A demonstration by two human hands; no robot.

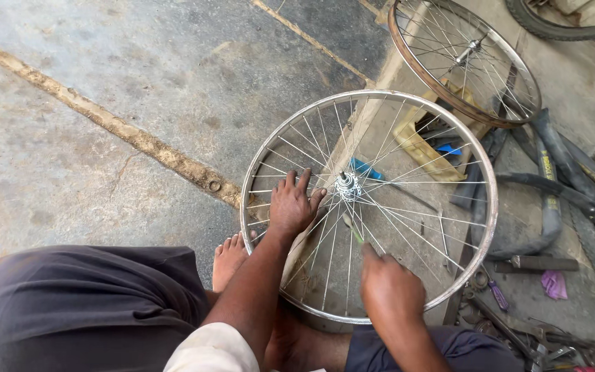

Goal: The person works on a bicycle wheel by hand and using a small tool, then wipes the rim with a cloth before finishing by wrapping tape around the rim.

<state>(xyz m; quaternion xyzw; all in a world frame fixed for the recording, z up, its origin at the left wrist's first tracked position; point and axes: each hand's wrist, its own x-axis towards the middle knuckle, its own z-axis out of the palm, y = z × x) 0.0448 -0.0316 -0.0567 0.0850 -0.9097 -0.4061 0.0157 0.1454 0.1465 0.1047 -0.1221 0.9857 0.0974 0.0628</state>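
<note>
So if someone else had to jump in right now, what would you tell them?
Left hand: flat on the spokes of the silver wheel, beside the hub.
Right hand: gripping a thin green-handled tool, tip among the spokes near the hub.
The wheel lies flat on the floor with no tyre on it. A rusty wheel lies behind; more tools sit to the right.
Cannot tell which spokes are finished.

Bare concrete floor [105,103] lies open leftward; tools [518,324] and tyres [587,186] crowd the right.

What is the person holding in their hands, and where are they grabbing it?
The right hand grips a thin green-tipped tool by its lower end. The left hand lies flat on the wheel's spokes, gripping nothing.
</note>
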